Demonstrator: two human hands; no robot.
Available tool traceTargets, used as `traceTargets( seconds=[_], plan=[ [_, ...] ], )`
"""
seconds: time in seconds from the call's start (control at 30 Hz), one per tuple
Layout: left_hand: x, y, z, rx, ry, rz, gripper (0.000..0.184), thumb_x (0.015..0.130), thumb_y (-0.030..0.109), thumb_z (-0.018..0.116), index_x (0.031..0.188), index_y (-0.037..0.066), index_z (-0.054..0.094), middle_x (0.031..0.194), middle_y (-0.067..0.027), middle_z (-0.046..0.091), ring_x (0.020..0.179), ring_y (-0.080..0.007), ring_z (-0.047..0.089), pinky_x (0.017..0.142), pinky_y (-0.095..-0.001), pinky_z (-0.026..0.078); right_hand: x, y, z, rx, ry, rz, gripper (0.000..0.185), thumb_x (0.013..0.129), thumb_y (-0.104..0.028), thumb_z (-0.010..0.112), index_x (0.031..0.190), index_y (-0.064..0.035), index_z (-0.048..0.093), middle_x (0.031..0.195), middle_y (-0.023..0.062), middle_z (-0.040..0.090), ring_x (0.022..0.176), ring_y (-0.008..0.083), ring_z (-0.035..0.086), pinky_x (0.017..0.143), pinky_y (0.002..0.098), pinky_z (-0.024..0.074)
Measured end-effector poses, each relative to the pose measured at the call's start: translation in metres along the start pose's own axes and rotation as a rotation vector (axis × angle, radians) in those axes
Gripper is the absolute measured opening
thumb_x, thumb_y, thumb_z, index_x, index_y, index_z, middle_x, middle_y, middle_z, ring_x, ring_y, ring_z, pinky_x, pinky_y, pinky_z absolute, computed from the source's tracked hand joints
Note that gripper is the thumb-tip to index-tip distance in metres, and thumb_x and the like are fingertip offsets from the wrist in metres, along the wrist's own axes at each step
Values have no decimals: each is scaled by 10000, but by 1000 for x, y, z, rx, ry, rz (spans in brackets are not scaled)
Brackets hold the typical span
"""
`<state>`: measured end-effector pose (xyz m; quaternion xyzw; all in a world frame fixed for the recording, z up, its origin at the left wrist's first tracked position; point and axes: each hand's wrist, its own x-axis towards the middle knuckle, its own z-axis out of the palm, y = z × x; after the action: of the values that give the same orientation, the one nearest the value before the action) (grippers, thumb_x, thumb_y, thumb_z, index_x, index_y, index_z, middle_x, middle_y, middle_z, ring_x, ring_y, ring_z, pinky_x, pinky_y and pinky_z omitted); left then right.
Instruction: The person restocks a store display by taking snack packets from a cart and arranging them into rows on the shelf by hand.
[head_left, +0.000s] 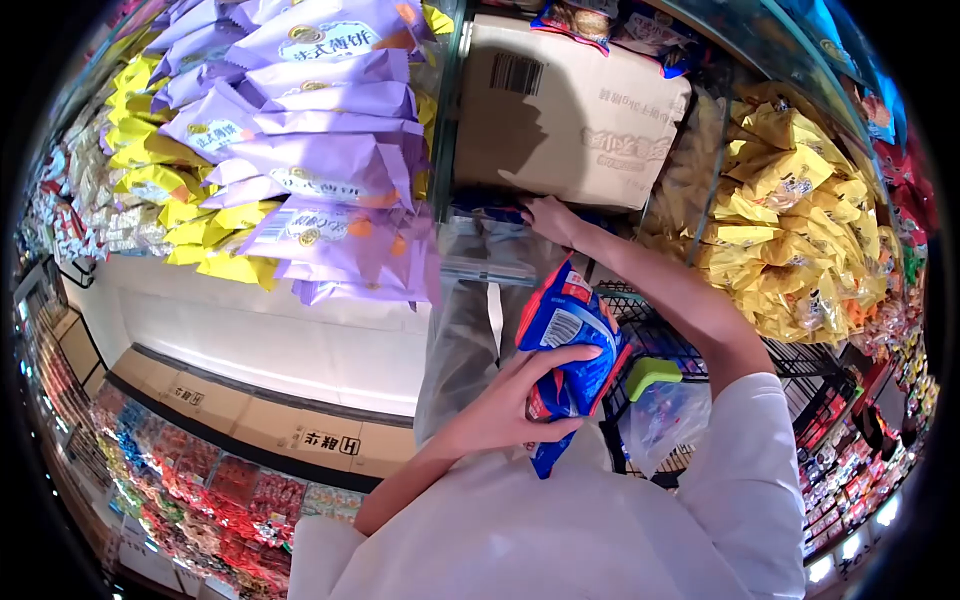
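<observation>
My left hand (530, 395) is closed around blue and red snack packets (577, 345) held in front of my chest. They overlap in the grip, so I cannot tell how many there are. A barcode faces up on one. My right hand (553, 220) reaches forward to the lower edge of a cardboard box (560, 120). Its bent fingers are on a dark blue snack packet (492, 208) lying low in the bin in front of the box; the fingertips are partly hidden.
Purple snack packets (330, 180) are piled left, beside a clear divider (485, 270). Yellow packets (790, 220) fill the bin at right. A black wire basket (800, 385) with a green-handled part (652, 377) is by my right arm. Two packets (580, 22) lie atop the box.
</observation>
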<state>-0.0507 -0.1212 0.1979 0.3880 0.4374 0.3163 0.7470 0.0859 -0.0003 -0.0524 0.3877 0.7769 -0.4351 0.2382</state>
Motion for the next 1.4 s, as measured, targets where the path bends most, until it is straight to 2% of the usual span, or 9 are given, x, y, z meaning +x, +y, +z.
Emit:
traceTargets(
  seconds=[0.13,0.3,0.47,0.53,0.67,0.9,1.23,1.33,1.4],
  plan=[
    [-12,-7,5,13,29,-14,637,666,113,702,1237,176,426,1157,-143,414,1087,-273,423,927,-339,339,-16,10,-6,60,251,-165,367,798,-203,519,1102,3,515,823,197,614,779,345,589,737,389,472],
    [-39,-45,17,-195,37,-101,630,671,121,702,1234,174,423,1191,-141,384,1112,-280,402,939,-344,331,-86,-25,-104,258,-24,350,380,772,-332,586,918,17,616,974,205,598,915,286,568,793,350,407],
    [-57,-65,17,-67,-45,2,640,672,122,700,1241,178,412,1207,-145,371,1120,-283,398,927,-342,349,-58,40,-33,148,-215,471,549,761,-509,566,937,8,619,906,170,614,838,241,568,769,359,409],
    [-62,-69,11,-76,-25,-97,649,646,66,724,1219,120,423,1181,-122,377,1100,-234,400,921,-317,343,-47,56,-8,174,-185,485,577,769,-530,535,919,21,615,967,210,593,872,322,583,776,372,438],
    [-71,-89,10,-167,73,-89,642,671,122,702,1239,166,405,1184,-147,391,1100,-290,421,908,-350,370,-33,61,7,-31,-13,608,452,773,-424,578,881,14,619,840,194,618,792,291,604,708,369,457],
    [-74,-89,9,-45,48,-43,643,672,125,704,1239,158,402,1164,-145,409,1091,-275,425,906,-338,365,-55,37,-18,-139,34,246,224,737,-173,560,814,31,614,798,227,601,764,353,599,687,417,487],
    [-50,-78,20,-263,55,-107,637,672,96,698,1237,129,405,1135,-127,411,1077,-254,418,906,-327,352,-43,59,2,148,143,167,255,722,-152,599,895,34,608,808,252,596,717,334,601,641,376,475],
    [-44,-83,18,-210,39,-60,659,671,38,690,1245,102,373,1145,-100,403,1042,-190,439,879,-297,378,-55,43,-26,200,44,506,242,734,-166,575,920,-20,630,869,222,607,798,313,598,696,356,473],
    [-46,-83,21,-109,26,-3,682,668,-16,685,1252,83,345,1158,-76,396,1007,-134,463,852,-269,405,-61,48,-27,757,150,685,287,786,-214,529,1006,-54,618,928,139,625,812,245,591,734,318,453]
  ],
)
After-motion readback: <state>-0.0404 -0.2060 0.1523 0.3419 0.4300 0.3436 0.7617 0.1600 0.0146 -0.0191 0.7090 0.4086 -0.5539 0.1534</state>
